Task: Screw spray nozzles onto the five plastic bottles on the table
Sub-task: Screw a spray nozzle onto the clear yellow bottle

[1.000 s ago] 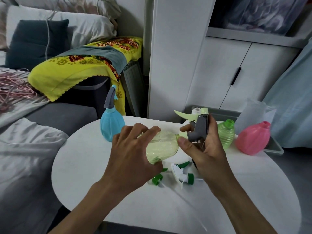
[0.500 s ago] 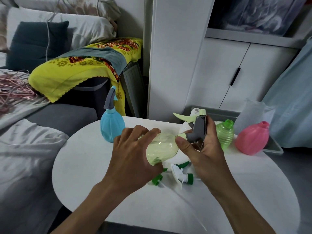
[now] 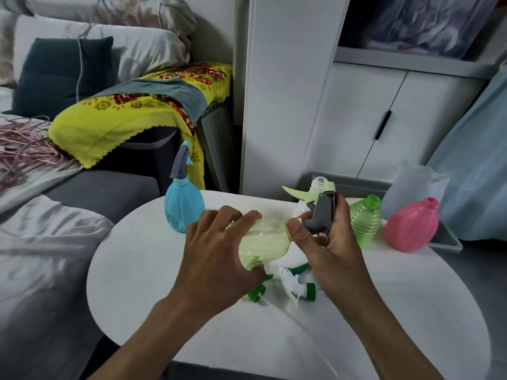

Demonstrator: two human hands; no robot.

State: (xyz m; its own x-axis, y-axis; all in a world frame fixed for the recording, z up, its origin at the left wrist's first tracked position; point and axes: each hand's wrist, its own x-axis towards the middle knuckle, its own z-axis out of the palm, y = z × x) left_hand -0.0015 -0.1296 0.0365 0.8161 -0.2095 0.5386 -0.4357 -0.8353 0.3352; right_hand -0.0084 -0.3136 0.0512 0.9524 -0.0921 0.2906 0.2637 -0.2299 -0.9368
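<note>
The right hand (image 3: 326, 239) pinches the grey nozzle (image 3: 322, 213), barely turned since a second ago; the left hand (image 3: 219, 253) wraps the yellow bottle (image 3: 263, 242), tilted above the table (image 3: 142, 270). Threading seems unfinished; the green bottle (image 3: 365, 220) and pink bottle (image 3: 411, 226) wait uncapped.

Between the fingers (image 3: 247, 218) a translucent yellow-green plastic bottle (image 3: 263, 242) looks smooth and glossy, its grey nozzle (image 3: 322, 212) matt plastic. Beneath them, the white counter (image 3: 142, 264) is smooth, matt.
</note>
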